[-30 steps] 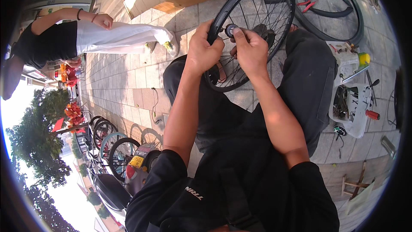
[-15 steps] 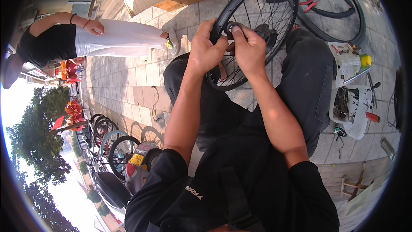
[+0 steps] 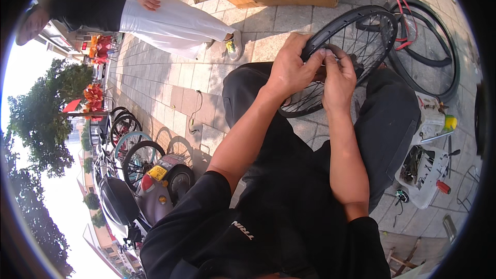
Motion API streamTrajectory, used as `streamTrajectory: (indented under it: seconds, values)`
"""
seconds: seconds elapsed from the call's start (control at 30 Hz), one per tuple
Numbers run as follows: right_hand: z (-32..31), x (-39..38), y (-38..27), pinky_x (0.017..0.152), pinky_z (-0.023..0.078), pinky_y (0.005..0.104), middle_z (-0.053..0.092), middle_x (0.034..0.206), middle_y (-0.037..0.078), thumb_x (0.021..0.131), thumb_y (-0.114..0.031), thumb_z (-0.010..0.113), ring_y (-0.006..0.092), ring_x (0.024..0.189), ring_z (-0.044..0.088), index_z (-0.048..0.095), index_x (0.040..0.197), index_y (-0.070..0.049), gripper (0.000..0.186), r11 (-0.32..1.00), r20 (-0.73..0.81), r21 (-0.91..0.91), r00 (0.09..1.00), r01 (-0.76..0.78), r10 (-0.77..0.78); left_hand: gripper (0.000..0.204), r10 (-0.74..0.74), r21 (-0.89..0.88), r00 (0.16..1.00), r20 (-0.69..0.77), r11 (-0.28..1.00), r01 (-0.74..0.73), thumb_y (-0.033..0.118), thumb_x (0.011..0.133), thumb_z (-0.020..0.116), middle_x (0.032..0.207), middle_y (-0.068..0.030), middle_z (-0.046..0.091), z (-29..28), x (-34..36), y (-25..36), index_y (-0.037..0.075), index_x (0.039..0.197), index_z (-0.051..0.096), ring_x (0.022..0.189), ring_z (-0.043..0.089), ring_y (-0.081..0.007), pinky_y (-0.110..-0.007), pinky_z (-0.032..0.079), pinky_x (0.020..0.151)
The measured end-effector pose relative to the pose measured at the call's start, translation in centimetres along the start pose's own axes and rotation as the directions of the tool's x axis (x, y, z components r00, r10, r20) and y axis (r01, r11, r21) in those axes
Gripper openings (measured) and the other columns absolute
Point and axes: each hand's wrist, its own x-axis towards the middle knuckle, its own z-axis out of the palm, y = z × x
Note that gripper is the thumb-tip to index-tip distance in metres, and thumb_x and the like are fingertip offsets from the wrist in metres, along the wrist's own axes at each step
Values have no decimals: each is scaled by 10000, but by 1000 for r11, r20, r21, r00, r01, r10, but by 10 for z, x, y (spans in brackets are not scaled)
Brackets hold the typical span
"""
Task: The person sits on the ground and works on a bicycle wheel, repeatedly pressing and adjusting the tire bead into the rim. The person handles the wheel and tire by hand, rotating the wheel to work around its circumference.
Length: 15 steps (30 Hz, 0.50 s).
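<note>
Black wheel rim (image 3: pixel 329 31), gripped by my left hand (image 3: pixel 292 71), my right hand (image 3: pixel 338 81) pinching beside it — on what, I can't tell — could swivel if the left slackens.

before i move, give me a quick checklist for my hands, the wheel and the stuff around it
1. Left hand on the wheel: ok, it grips the rim.
2. Right hand close to the rim: ok, its fingers are bunched beside the left thumb.
3. What the right fingers hold: cannot tell, the hands hide it.
4. Tyre clear of the wheel: cannot tell, they sit too close in this view.
5. Tray on the right: ok, beside the right leg.
6. Bystander's shoe clear of the wheel: ok, there is a gap.
</note>
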Motion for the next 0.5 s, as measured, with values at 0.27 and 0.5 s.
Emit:
streamTrajectory:
  seconds: [0.27, 0.5]
  values:
    - [-20, 18, 13, 995, 526, 327, 678, 1190, 57, 1095, -219, 596, 157, 1114, 648, 630, 1265, -37, 252, 922, 82, 310, 973, -232, 217, 407, 166, -6, 984, -64, 986, -166, 152, 902, 711, 1145, -223, 618, -8, -10, 19, -36, 1252, 624, 1027, 656, -439, -467, 559, 867]
    - [-15, 20, -10, 431, 313, 229, 493, 628, -91, 1083, -311, 559, 21, 488, 386, 607, 860, -182, 261, 897, 23, 91, 901, -433, 433, 519, 108, 18, 992, -71, 994, -107, 174, 889, 758, 1251, -208, 651, -1, -25, 21, -2, 1351, 599, 1142, 621, -424, -488, 530, 966]
